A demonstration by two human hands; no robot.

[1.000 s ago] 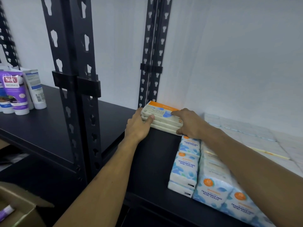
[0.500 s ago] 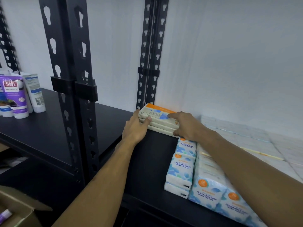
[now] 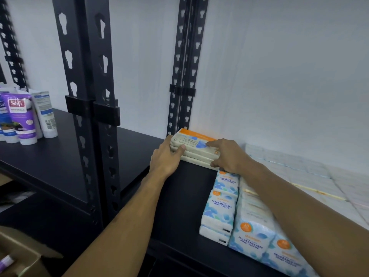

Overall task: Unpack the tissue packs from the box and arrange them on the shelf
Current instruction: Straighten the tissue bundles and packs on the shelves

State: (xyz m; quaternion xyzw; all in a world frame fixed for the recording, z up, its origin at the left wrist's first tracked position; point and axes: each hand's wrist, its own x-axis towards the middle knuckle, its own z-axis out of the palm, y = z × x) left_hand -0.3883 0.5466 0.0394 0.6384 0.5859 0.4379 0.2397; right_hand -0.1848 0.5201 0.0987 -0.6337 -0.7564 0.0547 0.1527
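Two bare hands are gripping a stack of cream, orange-topped facial tissue packs [image 3: 194, 148] at the back edge of a black metal shelf [image 3: 185, 196].

From the left: upright purple and white tubes [image 3: 24, 116] are standing on the neighbouring shelf board, and a brown cardboard box [image 3: 22, 254] is sitting at the lower left. The left hand [image 3: 165, 158] is curling round the stack's left end, thumb on its front; the right hand [image 3: 227, 154] is clasping the right end. Blue-and-white mini tissue packs [image 3: 219, 208] are lining the shelf's right side, just beside the stack.
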